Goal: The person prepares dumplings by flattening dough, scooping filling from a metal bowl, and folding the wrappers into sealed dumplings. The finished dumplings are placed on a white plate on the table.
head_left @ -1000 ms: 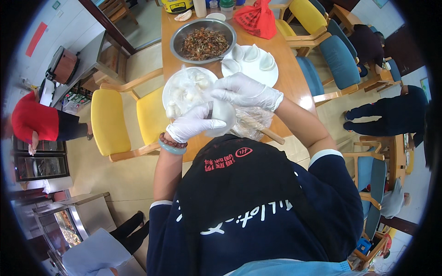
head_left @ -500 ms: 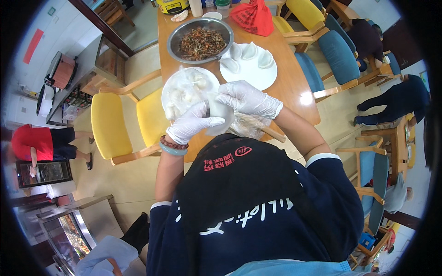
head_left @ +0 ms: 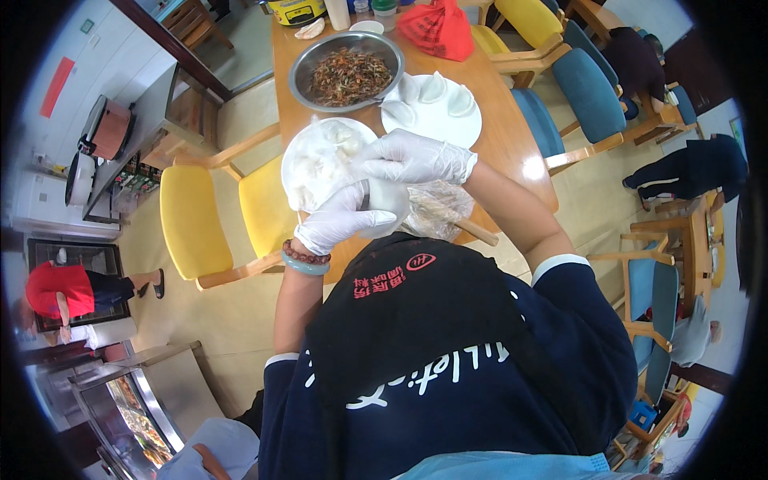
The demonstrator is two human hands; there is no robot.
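White-gloved, my left hand [head_left: 342,218] is closed around a thin round dough wrapper [head_left: 389,202], its thumb lying across the near side. My right hand [head_left: 418,158], gloved as well, has its fingers bunched at the wrapper's far upper edge; whatever lies inside the fold is hidden. Beyond my left hand is a white plate [head_left: 293,152] with lumps of dough [head_left: 340,138] under clear plastic. Several folded dumplings [head_left: 433,88] sit along the far side of another white plate [head_left: 436,138]. Behind both plates stands a steel bowl [head_left: 301,90] of shredded vegetable filling [head_left: 346,76].
A wooden stick [head_left: 478,232] and crumpled clear plastic [head_left: 436,210] lie near my right forearm. At the table's far end are a red bag [head_left: 437,30], small jars and a yellow appliance [head_left: 298,11]. A yellow chair [head_left: 196,220] stands left, blue chairs [head_left: 588,94] right.
My right hand has shifted left, its fingertips closer to my left hand along the wrapper's edge. At the far left, a person in red has moved.
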